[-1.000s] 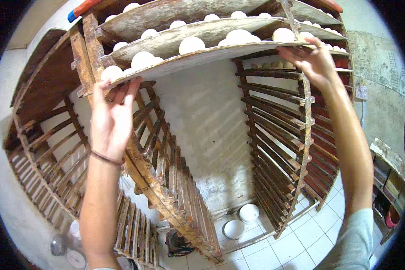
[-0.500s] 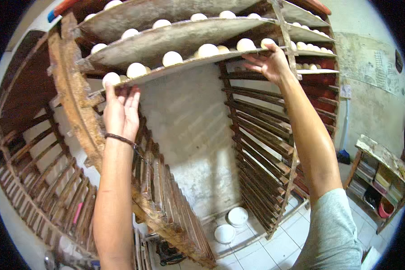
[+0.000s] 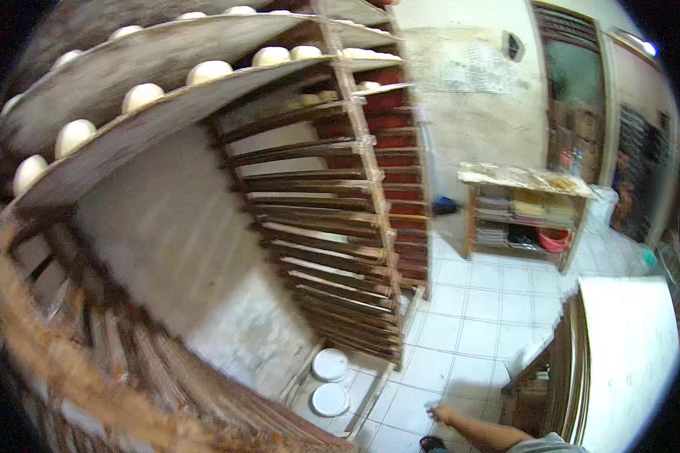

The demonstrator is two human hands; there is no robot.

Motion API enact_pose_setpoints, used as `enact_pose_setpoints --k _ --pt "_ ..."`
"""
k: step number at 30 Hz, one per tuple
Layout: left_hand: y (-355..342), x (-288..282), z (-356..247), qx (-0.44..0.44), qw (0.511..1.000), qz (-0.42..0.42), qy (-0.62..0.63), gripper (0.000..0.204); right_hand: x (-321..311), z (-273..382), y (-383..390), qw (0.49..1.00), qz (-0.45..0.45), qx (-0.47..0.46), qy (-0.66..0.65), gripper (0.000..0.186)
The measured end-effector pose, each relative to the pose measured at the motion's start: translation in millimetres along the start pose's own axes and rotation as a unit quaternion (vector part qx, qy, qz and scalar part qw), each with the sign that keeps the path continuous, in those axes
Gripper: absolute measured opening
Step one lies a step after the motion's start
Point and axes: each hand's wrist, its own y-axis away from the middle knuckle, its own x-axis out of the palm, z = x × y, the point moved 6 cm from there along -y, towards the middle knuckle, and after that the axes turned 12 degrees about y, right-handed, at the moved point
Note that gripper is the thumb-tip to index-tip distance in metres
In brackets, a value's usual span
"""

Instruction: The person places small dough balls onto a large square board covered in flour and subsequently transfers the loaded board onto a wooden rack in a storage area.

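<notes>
My right hand [image 3: 440, 414] is low in the frame, above the tiled floor and left of a stack of boards [image 3: 582, 355]; it is small and blurred, so its fingers are unclear. My left hand is out of view. At the upper left, a board [image 3: 175, 106] bearing rounded cream dough-like balls [image 3: 143, 98] rests in the wooden rack [image 3: 385, 249], with more loaded boards above it. Lower slots of the rack show bare slats.
A white panel top [image 3: 633, 332] tops the stack at right. A low shelf table [image 3: 523, 177] with a red bucket [image 3: 553, 241] stands by the back wall. Two white round lids or pails [image 3: 330, 399] sit at the rack's foot. A dark sandal [image 3: 431, 444] shows on the floor.
Both hands have left the loaded board, which now rests in the rack. My right hand has dropped low, my left has gone out of view, and the view has swung rightward.
</notes>
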Motion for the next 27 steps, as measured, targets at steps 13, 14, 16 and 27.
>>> enact_pose_setpoints --k 13,14,16,27 --pt "98.9 24.3 156.8 -0.293 0.917 0.188 -0.197 0.063 320.5 -469.5 510.2 0.831 -0.147 0.288 -0.453 0.059" --pt "112.9 40.9 164.2 -0.313 0.901 0.208 -0.219 0.064 355.2 -472.3 526.7 0.816 -0.134 0.282 -0.486 0.061" --pt "144.3 64.9 179.9 -0.367 0.853 0.254 -0.272 0.065 418.6 -470.0 548.6 0.789 -0.098 0.264 -0.546 0.063" --pt "241.5 504.8 141.6 0.389 0.733 0.434 -0.351 0.047 415.0 -642.3 706.1 0.735 -0.372 0.098 -0.559 0.035"
